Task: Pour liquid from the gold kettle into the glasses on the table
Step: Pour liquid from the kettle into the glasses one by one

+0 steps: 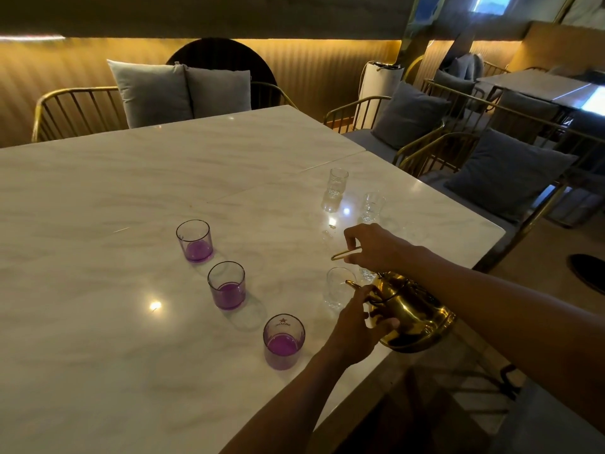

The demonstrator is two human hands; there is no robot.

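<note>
A gold kettle [415, 319] is tilted near the table's right front edge, its spout toward a clear glass [338, 288]. My right hand [376, 247] grips the kettle's thin gold handle from above. My left hand [357, 326] presses against the kettle's side below the spout. Three purple glasses run in a diagonal row, the far one [194, 240], the middle one [227, 285] and the near one [284, 340], each with purple liquid at the bottom. Two tall clear glasses [334, 194] [372, 208] stand farther back.
The white marble table [131, 191] fills the left and centre; its right edge runs just past the kettle. Gold wire chairs with grey cushions [154, 91] [504, 175] stand behind and to the right. Another table [537, 85] is at far right.
</note>
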